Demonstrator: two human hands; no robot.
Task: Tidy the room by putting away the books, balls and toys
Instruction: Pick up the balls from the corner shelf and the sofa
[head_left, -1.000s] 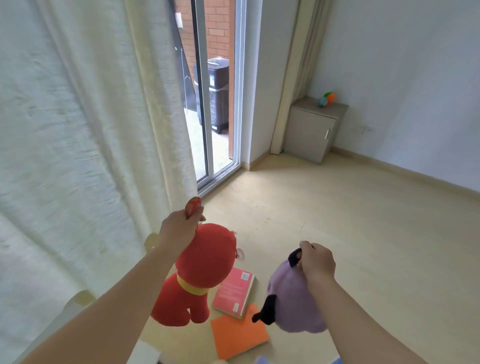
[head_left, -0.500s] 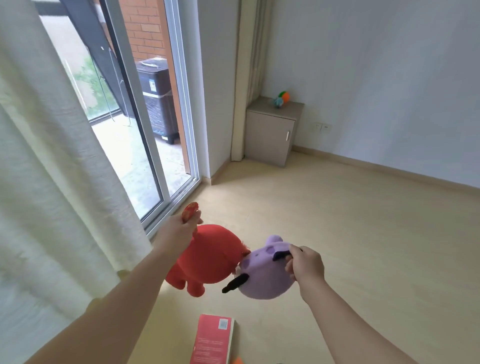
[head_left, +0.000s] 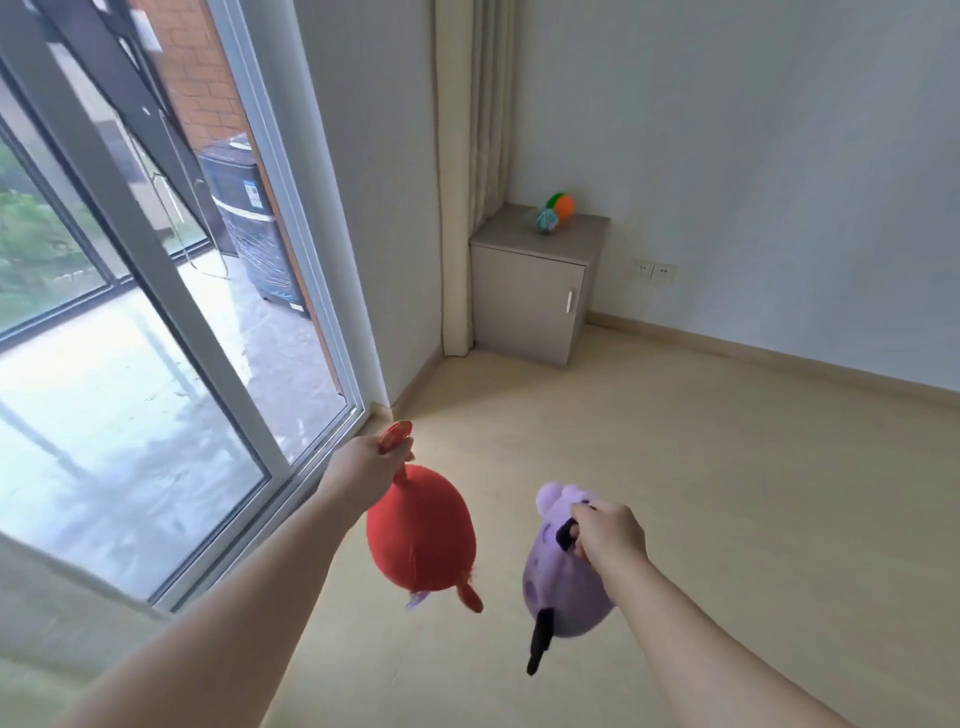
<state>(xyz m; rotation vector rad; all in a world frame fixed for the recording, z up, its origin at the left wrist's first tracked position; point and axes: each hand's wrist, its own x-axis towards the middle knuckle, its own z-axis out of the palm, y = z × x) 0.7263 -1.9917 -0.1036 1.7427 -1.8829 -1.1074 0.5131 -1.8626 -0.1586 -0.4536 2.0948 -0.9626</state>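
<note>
Two plush toys carried over the floor (head_left: 727, 467), well short of the cabinet (head_left: 530, 291)
Left grip (head_left: 363, 470) pinched the red plush toy (head_left: 421, 530) by its top end; right grip (head_left: 610, 538) curled round a black part of the purple plush toy (head_left: 563, 592); toys hung apart; two small balls (head_left: 563, 204) sat atop the cabinet

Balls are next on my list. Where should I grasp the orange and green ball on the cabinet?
Cup the orange and green ball from above, the grip closing round its top half. It is round, without a handle, and the small teal ball sits close at its front left, likely blocking that side.
</note>
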